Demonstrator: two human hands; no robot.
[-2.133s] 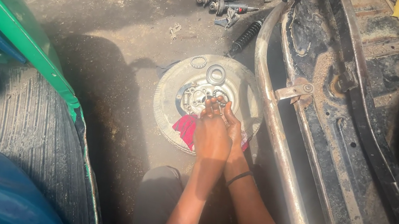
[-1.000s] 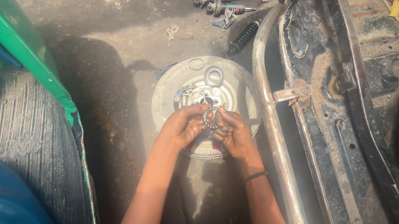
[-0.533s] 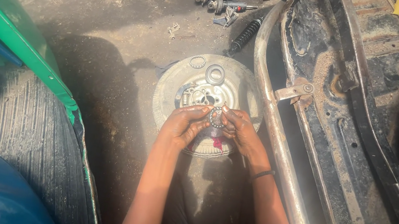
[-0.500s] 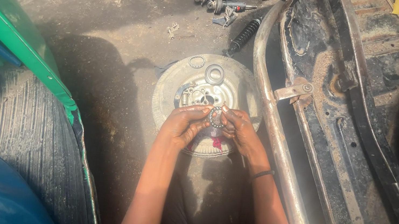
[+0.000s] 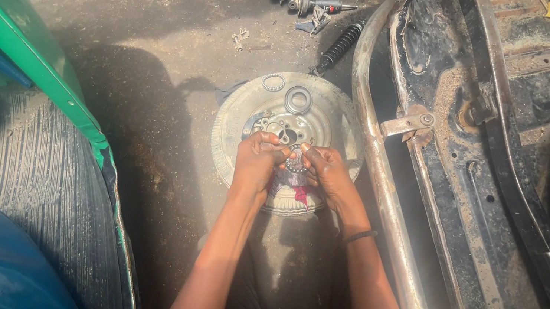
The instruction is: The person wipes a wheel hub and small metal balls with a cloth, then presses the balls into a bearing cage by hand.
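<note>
Both hands, left hand and right hand, pinched a small metal ring above the wheel, steadying it; bearing sat at twelve o'clock.

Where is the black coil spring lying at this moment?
In the head view, the black coil spring lies on the concrete floor at upper centre, just left of the rusty curved metal bar and beyond the round dusty wheel.

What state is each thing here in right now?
Left hand: closed on the small round metal part.
Right hand: closed on the same part.
Small round metal part: held above the wheel.
Wheel: flat on the ground.
Ring: resting on the wheel.
</note>
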